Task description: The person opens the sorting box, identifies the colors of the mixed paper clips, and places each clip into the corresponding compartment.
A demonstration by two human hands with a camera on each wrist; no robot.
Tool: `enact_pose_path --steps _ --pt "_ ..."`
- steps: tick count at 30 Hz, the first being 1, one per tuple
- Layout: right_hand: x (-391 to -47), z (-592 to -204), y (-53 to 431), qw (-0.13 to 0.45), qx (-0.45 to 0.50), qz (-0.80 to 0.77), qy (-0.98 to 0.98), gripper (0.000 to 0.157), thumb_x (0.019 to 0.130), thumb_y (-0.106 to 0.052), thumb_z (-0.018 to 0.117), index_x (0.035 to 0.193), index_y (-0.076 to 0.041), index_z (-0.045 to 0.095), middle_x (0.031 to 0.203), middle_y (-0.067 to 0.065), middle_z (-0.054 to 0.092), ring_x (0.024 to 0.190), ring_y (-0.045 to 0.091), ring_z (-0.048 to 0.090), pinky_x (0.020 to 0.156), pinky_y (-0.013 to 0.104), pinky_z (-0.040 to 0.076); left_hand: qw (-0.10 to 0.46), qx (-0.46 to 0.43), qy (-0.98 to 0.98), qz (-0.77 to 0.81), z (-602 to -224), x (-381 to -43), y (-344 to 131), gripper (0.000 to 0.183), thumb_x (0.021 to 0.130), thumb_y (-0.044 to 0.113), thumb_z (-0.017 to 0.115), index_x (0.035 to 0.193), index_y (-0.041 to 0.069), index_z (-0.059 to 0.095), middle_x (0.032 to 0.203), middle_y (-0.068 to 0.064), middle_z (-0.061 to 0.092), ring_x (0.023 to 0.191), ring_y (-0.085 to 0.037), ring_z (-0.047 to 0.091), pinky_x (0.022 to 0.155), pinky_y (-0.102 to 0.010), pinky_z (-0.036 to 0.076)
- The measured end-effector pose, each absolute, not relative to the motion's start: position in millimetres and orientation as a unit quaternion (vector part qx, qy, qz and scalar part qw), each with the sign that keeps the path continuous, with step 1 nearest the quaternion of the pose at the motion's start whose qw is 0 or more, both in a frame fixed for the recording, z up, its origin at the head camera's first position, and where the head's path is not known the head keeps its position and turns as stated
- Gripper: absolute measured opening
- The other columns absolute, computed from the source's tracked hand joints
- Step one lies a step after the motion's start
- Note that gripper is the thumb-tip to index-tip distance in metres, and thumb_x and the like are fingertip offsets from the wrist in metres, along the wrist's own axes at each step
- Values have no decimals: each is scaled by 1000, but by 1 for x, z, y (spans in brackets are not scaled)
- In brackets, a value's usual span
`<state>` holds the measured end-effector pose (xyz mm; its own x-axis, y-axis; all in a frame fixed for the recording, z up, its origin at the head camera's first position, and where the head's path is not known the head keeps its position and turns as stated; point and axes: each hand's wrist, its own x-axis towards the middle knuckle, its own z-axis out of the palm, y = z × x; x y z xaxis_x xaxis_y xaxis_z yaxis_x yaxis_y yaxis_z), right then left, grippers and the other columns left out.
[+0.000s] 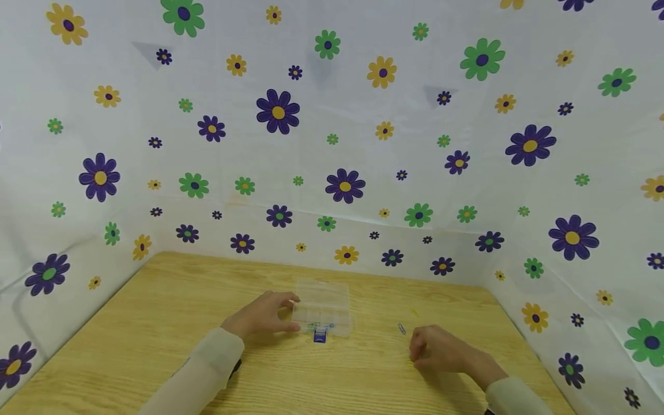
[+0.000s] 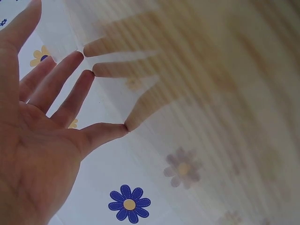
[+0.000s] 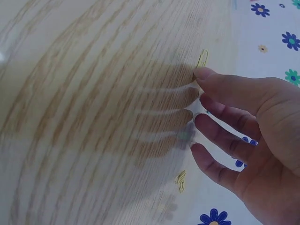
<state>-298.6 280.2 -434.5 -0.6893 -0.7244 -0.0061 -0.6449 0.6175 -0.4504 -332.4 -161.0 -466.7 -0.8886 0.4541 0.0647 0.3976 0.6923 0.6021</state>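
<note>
A clear plastic compartment box (image 1: 321, 308) with a blue latch (image 1: 319, 335) lies with its lid raised; small blue and green bits show inside. My left hand (image 1: 267, 314) is at the box's left side, thumb and fingers spread. In the left wrist view the left hand's fingertips (image 2: 88, 75) touch the tabletop. My right hand (image 1: 441, 349) is low over the table on the right. Its thumb tip touches a yellow paper clip (image 3: 202, 57), while a gap separates thumb and fingers. Beyond that hand lie a blue paper clip (image 1: 402, 328) and something small and yellow (image 1: 415, 313).
The wood-grain table (image 1: 321, 380) has a white flower-print sheet (image 1: 342, 144) rising behind it and along both sides. In the right wrist view, more yellow clips (image 3: 181, 181) lie below the right hand's fingers.
</note>
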Motion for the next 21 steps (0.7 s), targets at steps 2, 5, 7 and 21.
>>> enact_pose_path --steps 2,5,7,21 --pt "-299 -435 280 94 -383 -211 894 14 83 -8 83 77 -15 73 90 -5 68 82 -3 60 74 21 55 46 231 920 314 -466 -333 -161 67 85 46 82 139 12 61 135 -16 70 138 -41 53 118 -67 36" --pt "-301 -436 281 96 -383 -214 893 14 84 -8 82 78 -15 73 90 -6 68 81 -4 59 73 21 55 45 230 921 312 -466 -333 -161 66 86 46 82 139 12 61 134 -16 70 138 -41 53 118 -67 35" --pt "-301 -437 281 96 -384 -213 893 13 85 -8 82 78 -15 72 90 -6 68 81 -4 59 73 21 55 45 230 921 311 -465 -333 -161 66 86 46 82 138 12 61 135 -16 70 137 -41 54 118 -66 36" --pt "-300 -434 271 72 -396 -226 887 14 87 -7 79 80 -16 72 87 -6 68 80 -2 57 70 22 54 39 222 924 310 -467 -333 -160 66 85 45 83 137 12 62 133 -16 70 136 -41 53 116 -65 38"
